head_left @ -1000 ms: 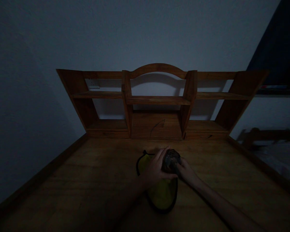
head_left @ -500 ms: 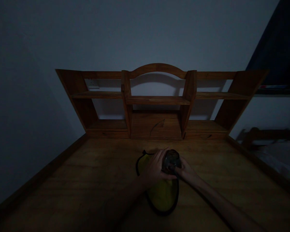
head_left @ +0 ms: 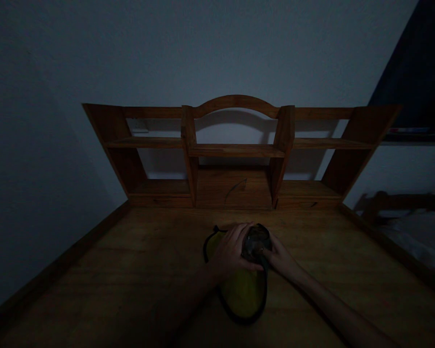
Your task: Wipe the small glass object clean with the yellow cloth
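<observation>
Between my hands is a small, dark, rounded object with a glassy sheen [head_left: 256, 240]; the dim light hides its kind. My left hand [head_left: 232, 249] wraps its left side, fingers over the top and thumb low in front. From the right, my right hand [head_left: 280, 256] grips it, with the thumb across its front. Beneath them a yellow cloth piece with a black border [head_left: 242, 295] lies on the wooden desk [head_left: 148, 261]. My left hand and the object cover the middle of the cloth.
A wooden shelf unit [head_left: 237, 151] with several compartments stands along the desk's back edge, against a pale wall [head_left: 217, 53]. Raised rims run down both desk sides. Right of the desk are a dark wooden rail [head_left: 406, 200] and pale fabric [head_left: 416, 237].
Both hands stay around the dark object. It seems to have tilted very slightly, and my right thumb has shifted a little on its front.
</observation>
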The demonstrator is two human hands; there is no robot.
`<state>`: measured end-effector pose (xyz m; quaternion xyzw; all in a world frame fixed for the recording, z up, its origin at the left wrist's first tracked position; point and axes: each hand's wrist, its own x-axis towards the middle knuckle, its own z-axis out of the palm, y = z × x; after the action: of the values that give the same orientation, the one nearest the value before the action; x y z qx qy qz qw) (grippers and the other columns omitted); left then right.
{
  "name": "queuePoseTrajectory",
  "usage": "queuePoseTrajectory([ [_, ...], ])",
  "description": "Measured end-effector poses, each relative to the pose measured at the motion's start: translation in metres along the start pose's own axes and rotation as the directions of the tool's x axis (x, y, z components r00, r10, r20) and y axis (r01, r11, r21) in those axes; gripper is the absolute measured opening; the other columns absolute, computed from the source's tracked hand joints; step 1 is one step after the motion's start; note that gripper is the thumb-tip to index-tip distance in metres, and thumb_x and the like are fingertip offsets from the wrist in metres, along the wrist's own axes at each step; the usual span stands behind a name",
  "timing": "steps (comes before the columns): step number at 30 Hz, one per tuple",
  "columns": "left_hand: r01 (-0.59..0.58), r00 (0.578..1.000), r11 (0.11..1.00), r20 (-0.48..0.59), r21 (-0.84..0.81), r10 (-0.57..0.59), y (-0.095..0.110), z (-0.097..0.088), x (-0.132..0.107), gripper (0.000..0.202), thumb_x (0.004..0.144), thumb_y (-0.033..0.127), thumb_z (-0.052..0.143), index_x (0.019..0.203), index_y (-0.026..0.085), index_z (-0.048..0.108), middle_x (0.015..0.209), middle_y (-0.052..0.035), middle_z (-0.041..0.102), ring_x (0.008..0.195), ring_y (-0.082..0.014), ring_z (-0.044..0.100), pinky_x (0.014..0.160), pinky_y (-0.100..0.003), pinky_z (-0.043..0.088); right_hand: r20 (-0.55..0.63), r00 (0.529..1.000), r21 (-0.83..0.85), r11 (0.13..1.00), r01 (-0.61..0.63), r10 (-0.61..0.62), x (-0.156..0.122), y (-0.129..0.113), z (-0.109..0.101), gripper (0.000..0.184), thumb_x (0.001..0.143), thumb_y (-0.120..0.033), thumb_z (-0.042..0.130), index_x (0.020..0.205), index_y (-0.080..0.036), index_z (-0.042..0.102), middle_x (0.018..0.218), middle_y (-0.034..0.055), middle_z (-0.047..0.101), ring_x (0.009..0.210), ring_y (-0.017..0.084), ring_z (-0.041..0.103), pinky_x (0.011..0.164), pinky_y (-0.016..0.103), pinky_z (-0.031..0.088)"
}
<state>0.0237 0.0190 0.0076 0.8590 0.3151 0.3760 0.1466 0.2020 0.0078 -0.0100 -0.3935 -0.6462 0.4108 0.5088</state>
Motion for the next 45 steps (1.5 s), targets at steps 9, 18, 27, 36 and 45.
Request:
queuePoseTrajectory([
  [9,-0.045,0.999,0.997,-0.009,0.063,0.046,0.002,-0.003,0.001,0.107,0.050,0.074,0.065,0.135,0.018,0.032,0.127,-0.0122,0.049,0.118,-0.0286,0.045,0.102,-0.042,0.035,0.011,0.998,-0.171,0.983,0.064,-0.063,0.001,-0.001,-0.006,0.039,0.082,-0.031,0.055,0.119,-0.019,0.055,0.111,0.0072,0.065,0.103,0.024,0.059,0.093,0.040,0.045],
  [18,-0.016,0.999,0.995,-0.039,0.095,0.020,0.002,-0.004,-0.001,0.100,0.051,0.077,0.061,0.130,0.018,0.041,0.120,-0.0117,0.052,0.112,-0.0295,0.049,0.098,-0.043,0.038,0.005,0.998,-0.349,0.936,0.054,-0.056,0.000,-0.008,-0.010,0.024,0.083,-0.028,0.051,0.098,-0.017,0.066,0.089,0.0057,0.070,0.083,0.025,0.064,0.079,0.036,0.050],
  [27,-0.019,0.999,0.995,-0.047,0.095,0.024,0.000,-0.003,-0.001,0.094,0.053,0.074,0.063,0.125,0.018,0.046,0.118,-0.0108,0.053,0.110,-0.0283,0.050,0.096,-0.042,0.040,0.033,0.999,-0.312,0.949,0.043,-0.034,0.000,-0.003,-0.008,0.030,0.088,-0.034,0.045,0.101,-0.017,0.066,0.090,0.0054,0.070,0.082,0.024,0.064,0.074,0.033,0.051],
  [36,-0.021,0.998,0.995,-0.062,0.096,0.027,0.000,-0.005,-0.001,0.092,0.054,0.076,0.060,0.125,0.019,0.046,0.117,-0.0106,0.054,0.108,-0.0290,0.051,0.094,-0.043,0.041,0.035,0.996,-0.206,0.976,-0.074,0.083,-0.003,-0.014,-0.006,0.036,0.088,-0.044,0.046,0.101,-0.018,0.066,0.091,0.0048,0.070,0.089,0.026,0.063,0.081,0.037,0.049],
  [45,-0.016,0.997,0.997,-0.069,0.081,0.021,-0.003,-0.004,-0.003,0.090,0.056,0.078,0.057,0.123,0.018,0.048,0.116,-0.0108,0.054,0.108,-0.0292,0.050,0.095,-0.043,0.039,0.054,0.997,-0.168,0.985,-0.046,0.056,-0.003,-0.014,-0.009,0.038,0.084,-0.039,0.053,0.116,-0.019,0.058,0.110,0.0058,0.066,0.102,0.027,0.059,0.093,0.043,0.043],
])
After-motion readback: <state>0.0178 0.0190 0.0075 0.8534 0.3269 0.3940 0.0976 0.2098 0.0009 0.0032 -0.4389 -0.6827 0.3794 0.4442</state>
